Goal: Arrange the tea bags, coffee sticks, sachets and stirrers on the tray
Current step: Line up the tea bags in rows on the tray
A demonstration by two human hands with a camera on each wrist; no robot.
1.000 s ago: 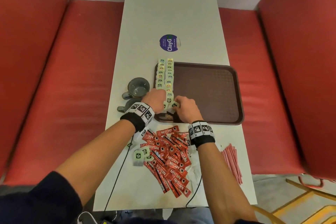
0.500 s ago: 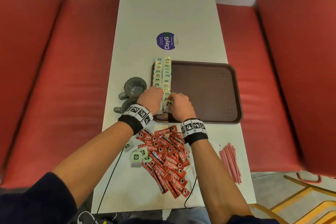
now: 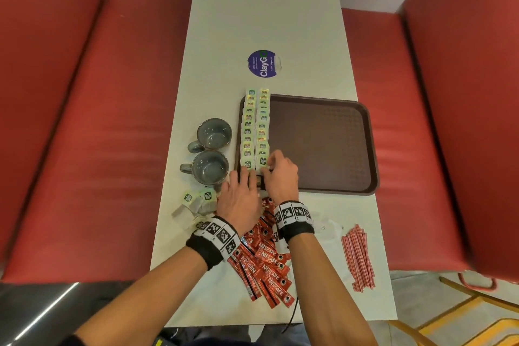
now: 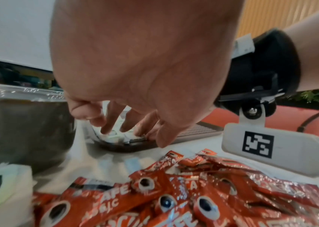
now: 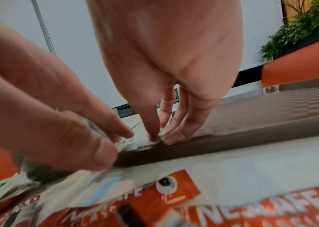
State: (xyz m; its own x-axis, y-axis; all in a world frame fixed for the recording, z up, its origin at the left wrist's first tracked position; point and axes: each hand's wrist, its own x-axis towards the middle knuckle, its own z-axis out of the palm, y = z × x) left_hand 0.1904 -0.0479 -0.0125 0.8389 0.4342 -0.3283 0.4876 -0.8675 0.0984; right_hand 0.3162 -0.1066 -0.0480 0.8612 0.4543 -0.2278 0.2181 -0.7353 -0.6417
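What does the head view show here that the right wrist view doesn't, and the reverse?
Head only: two grey mugs, the pink stirrers, loose tea bags off the tray and two full tea-bag rows.
Right wrist only: the right hand pinching the nearest tea bag at the tray's near rim, and green plants behind.
Both: the brown tray, both hands, the red coffee sticks.

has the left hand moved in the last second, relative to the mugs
Yes. The left hand has pulled back toward the person: it was beside the nearer mug, and now sits past it, at the tray's near corner.
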